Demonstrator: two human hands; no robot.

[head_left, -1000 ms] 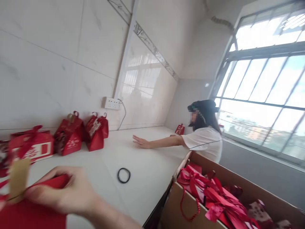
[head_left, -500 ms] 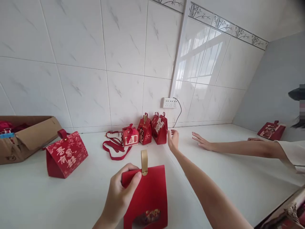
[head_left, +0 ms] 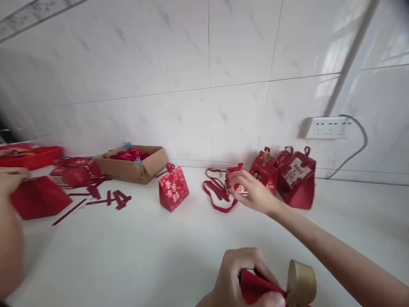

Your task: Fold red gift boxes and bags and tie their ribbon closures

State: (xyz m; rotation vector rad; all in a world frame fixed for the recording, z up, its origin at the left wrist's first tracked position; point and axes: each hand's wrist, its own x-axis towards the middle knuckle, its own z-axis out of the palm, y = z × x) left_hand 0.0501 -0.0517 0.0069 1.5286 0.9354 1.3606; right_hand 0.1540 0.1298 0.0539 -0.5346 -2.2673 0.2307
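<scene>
At the bottom of the view, my left hand (head_left: pixel 231 277) pinches the top edge of a red gift box (head_left: pixel 258 286). A gold loop handle (head_left: pixel 302 282) rises from this box; its lower body is cut off by the frame. My right hand (head_left: pixel 255 194) is stretched out with fingers apart, in front of a small red box (head_left: pixel 232 172) and partly hiding it. Whether the fingers touch that box I cannot tell. Dark red ribbon (head_left: pixel 220 209) lies looped beside it, and a red gift box with a gold tab (head_left: pixel 264 164) stands just behind my right hand.
More red gift boxes (head_left: pixel 302 192) stand by the wall socket (head_left: pixel 329 128). A red box with white lettering (head_left: pixel 174 189) stands near an open cardboard carton (head_left: pixel 150 164). Loose straps (head_left: pixel 108 199) lie farther left. Another person's arm (head_left: pixel 11 238) holds a red bag (head_left: pixel 41 196).
The view has swung left, bringing the carton and another person at left into sight. My right hand has moved left to the small red box. My left hand still holds its gift box, now lower.
</scene>
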